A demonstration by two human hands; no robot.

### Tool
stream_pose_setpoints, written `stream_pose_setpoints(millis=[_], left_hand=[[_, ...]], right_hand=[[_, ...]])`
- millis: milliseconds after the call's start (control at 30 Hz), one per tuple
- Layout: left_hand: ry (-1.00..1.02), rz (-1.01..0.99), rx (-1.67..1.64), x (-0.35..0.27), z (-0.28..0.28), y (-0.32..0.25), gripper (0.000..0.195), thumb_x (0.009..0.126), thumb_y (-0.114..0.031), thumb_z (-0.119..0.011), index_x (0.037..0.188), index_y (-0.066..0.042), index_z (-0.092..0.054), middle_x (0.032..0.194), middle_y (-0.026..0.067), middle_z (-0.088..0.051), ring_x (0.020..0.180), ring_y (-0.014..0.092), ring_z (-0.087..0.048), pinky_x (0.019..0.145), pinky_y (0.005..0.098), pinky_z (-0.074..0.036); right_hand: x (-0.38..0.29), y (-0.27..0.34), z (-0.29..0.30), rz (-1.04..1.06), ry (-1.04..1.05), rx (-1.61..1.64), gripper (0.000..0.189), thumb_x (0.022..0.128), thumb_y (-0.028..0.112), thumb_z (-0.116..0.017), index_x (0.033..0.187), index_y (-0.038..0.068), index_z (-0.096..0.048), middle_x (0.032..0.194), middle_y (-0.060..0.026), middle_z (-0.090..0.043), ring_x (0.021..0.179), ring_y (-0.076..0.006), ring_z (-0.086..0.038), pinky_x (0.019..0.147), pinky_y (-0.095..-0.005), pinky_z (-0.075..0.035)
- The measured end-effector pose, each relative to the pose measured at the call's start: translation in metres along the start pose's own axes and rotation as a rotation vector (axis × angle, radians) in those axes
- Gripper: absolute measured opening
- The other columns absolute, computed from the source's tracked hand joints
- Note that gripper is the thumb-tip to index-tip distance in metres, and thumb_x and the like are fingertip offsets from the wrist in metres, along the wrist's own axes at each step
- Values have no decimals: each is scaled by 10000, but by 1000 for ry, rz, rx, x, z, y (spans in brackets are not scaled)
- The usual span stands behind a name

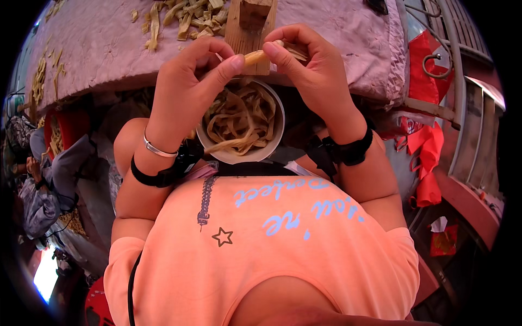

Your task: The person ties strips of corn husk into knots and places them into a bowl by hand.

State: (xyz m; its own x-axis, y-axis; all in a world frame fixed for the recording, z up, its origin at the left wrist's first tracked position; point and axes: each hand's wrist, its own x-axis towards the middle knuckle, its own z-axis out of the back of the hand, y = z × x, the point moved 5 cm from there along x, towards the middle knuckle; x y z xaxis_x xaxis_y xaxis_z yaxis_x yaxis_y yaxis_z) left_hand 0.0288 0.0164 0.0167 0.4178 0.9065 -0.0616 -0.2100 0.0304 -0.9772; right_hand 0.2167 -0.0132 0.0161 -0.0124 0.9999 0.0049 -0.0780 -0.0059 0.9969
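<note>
My left hand [185,83] pinches one end of a folded pale-yellow plant-fibre strip [255,58] between thumb and forefinger. At its other end, my right hand [312,61] grips the same strip, and frayed ends stick out past the fingers. Both hands are raised over the near end of a wooden board [235,32] with a block on it. Below them, between my knees, a pale bowl [280,130] holds long, limp, brownish strips [240,118]. One strip hangs over the bowl's rim toward my left wrist. Short folded fibre pieces [197,18] lie heaped beyond my left hand.
A pink quilted cloth [118,45] covers the table, with loose fibre scraps on its left side. At far left a person [40,203] sits by a red bucket [77,126]. Red bags [426,146] and a metal frame [458,89] stand at right.
</note>
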Motion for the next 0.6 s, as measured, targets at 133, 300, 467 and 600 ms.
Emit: stream_pose_setpoints(millis=[133,300,467,600], left_hand=[[-80,-95,126,17,7,21,149,936,-169,-678,994,-41,-627,663,-28,-568,608,56,-490,563,227,-403],[-58,27,331,39,6,48,153,956,-166,-639,1053,-51,-609,816,-17,-628,754,41,-537,600,226,-412],[-3,10,502,41,3,56,152,962,-176,-612,1041,-46,-619,875,0,-650,775,81,-583,644,266,-463],[33,8,-23,27,10,47,184,1001,-94,-514,1117,-8,-626,942,7,-649,790,64,-554,726,212,-453]], right_hand=[[15,-26,8,47,-119,-182,209,932,213,-703,1042,40,-660,853,23,-645,749,-51,-576,679,-202,-479],[30,-43,9,293,-206,-562,235,909,214,-699,1040,22,-660,861,-79,-698,755,-158,-658,692,-281,-513],[27,-61,12,123,-81,-618,292,876,285,-698,976,10,-687,822,-172,-690,773,-302,-691,716,-355,-536],[10,-39,8,50,308,-558,284,899,298,-710,987,28,-705,829,-90,-685,790,-171,-640,717,-297,-496]])
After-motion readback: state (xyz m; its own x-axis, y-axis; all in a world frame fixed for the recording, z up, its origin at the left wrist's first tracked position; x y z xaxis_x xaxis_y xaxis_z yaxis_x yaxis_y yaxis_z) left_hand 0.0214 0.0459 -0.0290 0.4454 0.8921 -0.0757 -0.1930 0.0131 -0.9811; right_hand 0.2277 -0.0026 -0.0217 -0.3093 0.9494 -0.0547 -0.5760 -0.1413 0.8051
